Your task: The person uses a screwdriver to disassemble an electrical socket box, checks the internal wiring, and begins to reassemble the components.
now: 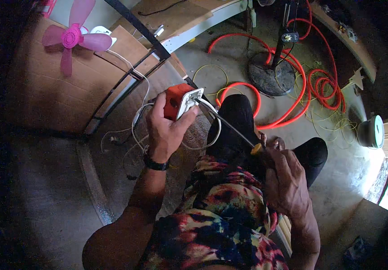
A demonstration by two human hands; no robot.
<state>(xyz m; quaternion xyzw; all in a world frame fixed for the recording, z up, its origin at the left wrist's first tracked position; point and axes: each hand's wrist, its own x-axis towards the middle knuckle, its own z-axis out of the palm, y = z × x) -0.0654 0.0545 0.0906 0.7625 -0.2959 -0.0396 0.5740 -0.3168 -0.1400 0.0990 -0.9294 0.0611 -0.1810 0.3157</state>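
My left hand (pixel 166 135) is closed around an orange electrical box (pixel 174 100) with a white cover plate (pixel 189 102) on its right face. A white cable (pixel 217 118) loops out from the plate and hangs below it. My right hand (pixel 286 173) grips a screwdriver by its yellow handle (pixel 257 149). The long thin screwdriver shaft (pixel 232 127) slants up and left, its tip at the plate, close to my left thumb. Whether the tip sits in a screw is too small to tell.
Orange conduit (pixel 293 121) lies coiled on the floor ahead, around a stand's round black base (pixel 271 74). Thin yellow wire (pixel 333 121) tangles beside it. At left are a pink fan (pixel 71 38), a cardboard sheet (pixel 40 94) and a black metal frame (pixel 110 96). A round pale-rimmed container (pixel 377 131) stands right.
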